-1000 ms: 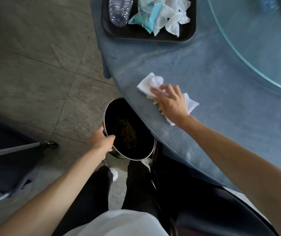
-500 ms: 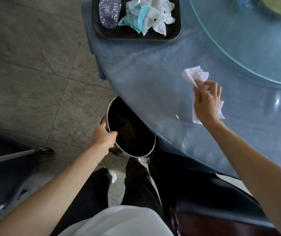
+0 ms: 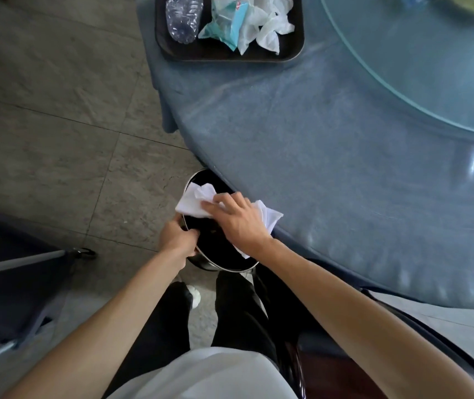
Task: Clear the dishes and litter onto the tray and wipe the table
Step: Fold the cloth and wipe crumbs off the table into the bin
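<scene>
Layout at table edge
Tray [image 3: 294, 54] sits on table [image 3: 330, 156] at far edge, holding bottle [image 3: 182, 17] left of crumpled tissues [image 3: 270, 33]. Bin [image 3: 215, 259] hangs below table's near-left edge; glass turntable [image 3: 431, 61] lies right of tray.

Matt cloth table [image 3: 330, 156] (glossy glass [image 3: 431, 67])

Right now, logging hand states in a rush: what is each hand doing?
Left hand: closed on the rim of the round black metal-rimmed bin.
Right hand: pressing a crumpled white cloth at the blue table edge, over the bin.
</scene>
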